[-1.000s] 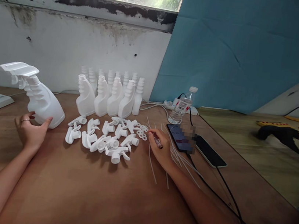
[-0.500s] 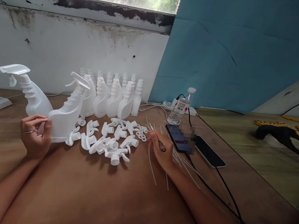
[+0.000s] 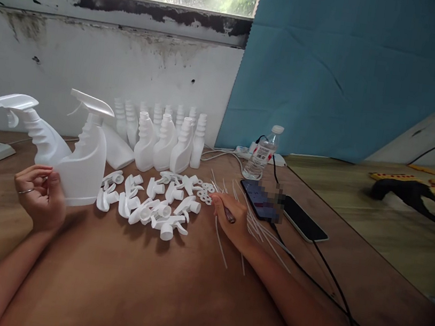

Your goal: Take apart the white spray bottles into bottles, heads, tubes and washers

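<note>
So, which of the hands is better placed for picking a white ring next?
Probably the right hand: with its slim tool, it is beside the white rings. The left hand, farther away, appears to hold a spray bottle.

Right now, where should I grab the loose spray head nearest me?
Probably grip that spray head by its round collar, coming from your side: the collar juts toward you, while other spray heads crowd behind it.

Held white spray bottle [image 3: 83, 174], nearly upright
</note>
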Tool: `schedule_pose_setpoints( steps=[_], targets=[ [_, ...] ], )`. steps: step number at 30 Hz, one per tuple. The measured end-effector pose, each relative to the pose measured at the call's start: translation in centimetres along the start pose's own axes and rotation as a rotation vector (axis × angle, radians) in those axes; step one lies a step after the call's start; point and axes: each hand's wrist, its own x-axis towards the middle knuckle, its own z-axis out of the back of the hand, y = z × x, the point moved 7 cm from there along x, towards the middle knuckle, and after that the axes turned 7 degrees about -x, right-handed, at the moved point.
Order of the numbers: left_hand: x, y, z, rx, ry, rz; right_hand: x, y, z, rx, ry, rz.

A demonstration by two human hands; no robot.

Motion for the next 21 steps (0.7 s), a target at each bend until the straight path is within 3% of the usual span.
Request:
schedule_pose_setpoints(
  steps=[6,10,14,18,21],
  targets=[
    [-0.1,0.0,-0.1,0.027,0.019,0.038,-0.1,-0.2,-0.1,-0.008,0.002,-0.005],
    [-0.6,-1.3,-0.5,-0.021,0.061,-0.038,-0.1,-0.5,-0.1,0.053,0.009,-0.080],
    [-1.6,-5.3,-1.3,-0.018,0.181,-0.320,-0.2,-1.1,-0.3,0.252,0.064,-0.326],
    [-4.1,-10.4,-2.7,-0.074,0.500,-0.713,-0.1,-1.4,-0.9,0.517,0.123,-0.566],
    [-5.8,-13.4,-3.3,-0.099,0.667,-0.897,0.1,-0.8,-1.9,0.751,0.277,-0.659]
  ],
)
